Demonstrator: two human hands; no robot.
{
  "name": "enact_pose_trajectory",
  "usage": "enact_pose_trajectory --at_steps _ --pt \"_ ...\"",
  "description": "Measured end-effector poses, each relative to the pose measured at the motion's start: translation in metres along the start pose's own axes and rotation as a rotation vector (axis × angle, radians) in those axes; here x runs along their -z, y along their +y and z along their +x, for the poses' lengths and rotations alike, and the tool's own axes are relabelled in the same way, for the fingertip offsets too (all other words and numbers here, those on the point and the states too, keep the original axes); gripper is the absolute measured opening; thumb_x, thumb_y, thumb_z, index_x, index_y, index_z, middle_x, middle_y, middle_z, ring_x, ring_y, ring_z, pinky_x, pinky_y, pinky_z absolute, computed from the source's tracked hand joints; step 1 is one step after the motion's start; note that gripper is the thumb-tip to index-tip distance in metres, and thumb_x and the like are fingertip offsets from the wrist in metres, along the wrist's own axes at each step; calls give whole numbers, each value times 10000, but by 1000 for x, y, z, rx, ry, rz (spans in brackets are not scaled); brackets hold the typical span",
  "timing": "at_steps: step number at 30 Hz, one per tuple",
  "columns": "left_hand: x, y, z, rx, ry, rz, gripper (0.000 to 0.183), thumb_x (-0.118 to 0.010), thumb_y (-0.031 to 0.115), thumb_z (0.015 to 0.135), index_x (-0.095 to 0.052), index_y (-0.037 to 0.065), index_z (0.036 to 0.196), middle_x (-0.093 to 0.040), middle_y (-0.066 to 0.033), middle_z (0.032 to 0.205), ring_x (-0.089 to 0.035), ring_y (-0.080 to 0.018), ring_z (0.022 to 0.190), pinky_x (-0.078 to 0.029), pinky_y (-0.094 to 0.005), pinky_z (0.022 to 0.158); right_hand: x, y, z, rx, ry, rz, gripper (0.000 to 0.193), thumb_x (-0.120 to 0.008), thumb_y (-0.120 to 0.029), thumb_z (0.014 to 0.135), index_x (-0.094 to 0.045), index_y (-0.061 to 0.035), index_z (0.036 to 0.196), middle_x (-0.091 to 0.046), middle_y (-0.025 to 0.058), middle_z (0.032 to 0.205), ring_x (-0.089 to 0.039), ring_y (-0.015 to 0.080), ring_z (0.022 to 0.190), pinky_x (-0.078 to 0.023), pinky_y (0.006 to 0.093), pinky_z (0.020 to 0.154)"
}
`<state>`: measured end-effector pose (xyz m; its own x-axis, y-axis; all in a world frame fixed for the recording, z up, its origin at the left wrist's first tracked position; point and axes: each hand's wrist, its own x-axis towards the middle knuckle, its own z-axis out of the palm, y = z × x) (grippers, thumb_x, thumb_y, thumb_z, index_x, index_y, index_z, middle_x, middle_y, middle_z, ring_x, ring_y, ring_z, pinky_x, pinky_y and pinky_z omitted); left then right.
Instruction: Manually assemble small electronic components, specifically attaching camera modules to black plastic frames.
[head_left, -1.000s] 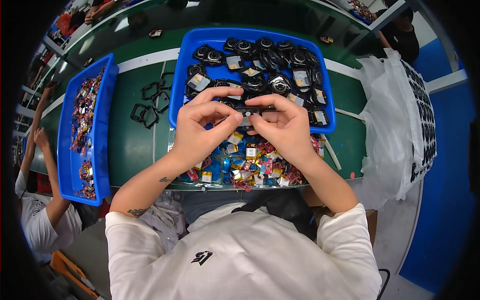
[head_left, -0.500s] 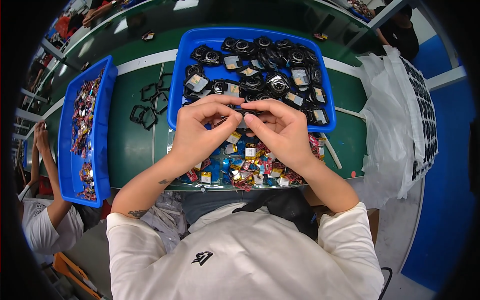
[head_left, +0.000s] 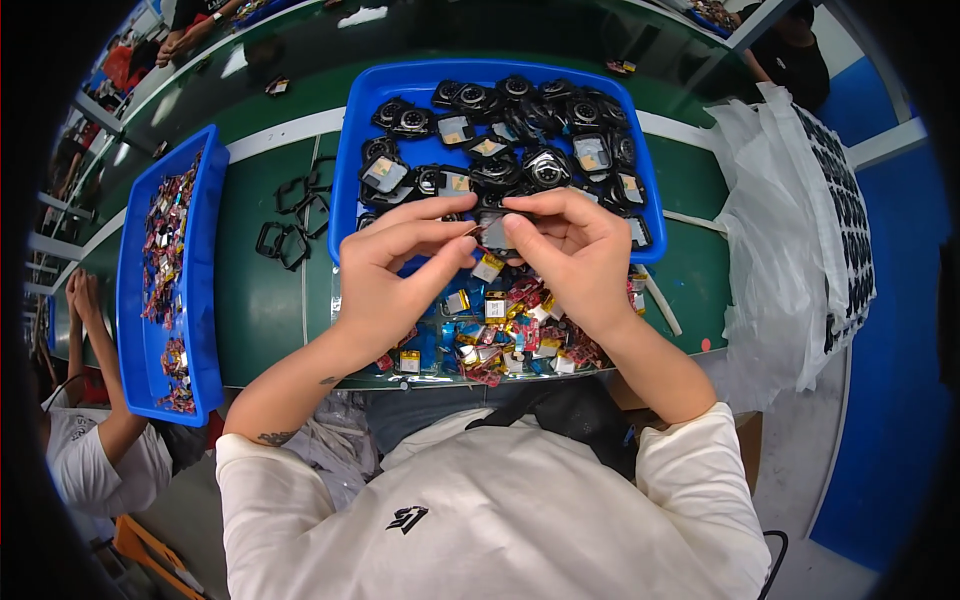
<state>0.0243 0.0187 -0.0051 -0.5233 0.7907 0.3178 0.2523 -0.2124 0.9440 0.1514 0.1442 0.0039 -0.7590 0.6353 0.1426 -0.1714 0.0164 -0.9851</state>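
Observation:
Over the near edge of the parts tray, my right hand (head_left: 575,245) pinches a black watch case (head_left: 494,232) with a grey rectangular face between thumb and fingers. My left hand (head_left: 405,255) is close on its left side, thumb and fingertips drawn together. A fine reddish line, like a thin wire, shows at the left fingertips; what they grip is too small to make out. Below the hands lies a heap of small batteries (head_left: 495,308) and red circuit boards (head_left: 525,335). Just beyond them, a blue tray (head_left: 350,150) holds many black watch cases (head_left: 547,167).
Black frames (head_left: 285,240) lie on the green table (head_left: 260,330) left of the tray. A long blue bin (head_left: 208,300) of small boards stands farther left. White sheeting (head_left: 760,230) with a dark-patterned stack is at the right. Another person's arms (head_left: 95,320) show at far left.
My left fingers have moved slightly away from the watch case and spread wider. The case's grey face now shows more between my hands. The whole view has shifted slightly.

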Motion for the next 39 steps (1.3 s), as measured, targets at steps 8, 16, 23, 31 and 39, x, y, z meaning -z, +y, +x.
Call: enact_pose_trajectory --at_steps 8,16,23,31,39 --pt "6 5 -2 166 -128 -77 107 -681 36 800 -654 -41 869 -647 -77 855 -610 -93 716 -507 -208 633 4 -3 4 13 -4 56 153 -657 11 787 -615 32 933 -632 63 864 -623 92 793 -517 201 698" --pt "8 4 1 296 -147 -209 119 -668 43 817 -643 -44 893 -658 -82 811 -619 -96 710 -510 -205 614 3 7 0 294 -13 -264 126 -660 3 768 -625 26 886 -657 70 827 -631 93 729 -529 212 663" --pt "6 12 4 340 0 -223 129 -694 40 793 -643 -41 880 -660 -77 814 -620 -87 698 -513 -200 602 -2 1 -3 167 -29 -45 119 -664 -5 773 -643 26 886 -663 70 825 -645 112 746 -550 237 674" --pt "-3 2 4 162 -73 -73 127 -699 18 779 -639 -34 878 -638 -38 804 -566 -43 696 -458 -179 604 3 1 -2 226 -29 -67 112 -668 -15 761 -643 21 864 -662 67 825 -640 102 765 -546 238 671" --pt "28 20 114 132 6 302 144 -666 141 802 -689 -1 814 -647 -16 766 -567 -65 728 -450 -216 687 14 -8 2 288 113 17 377 -641 -10 798 -488 -16 1143 -514 89 1162 -544 153 1001 -498 256 722"
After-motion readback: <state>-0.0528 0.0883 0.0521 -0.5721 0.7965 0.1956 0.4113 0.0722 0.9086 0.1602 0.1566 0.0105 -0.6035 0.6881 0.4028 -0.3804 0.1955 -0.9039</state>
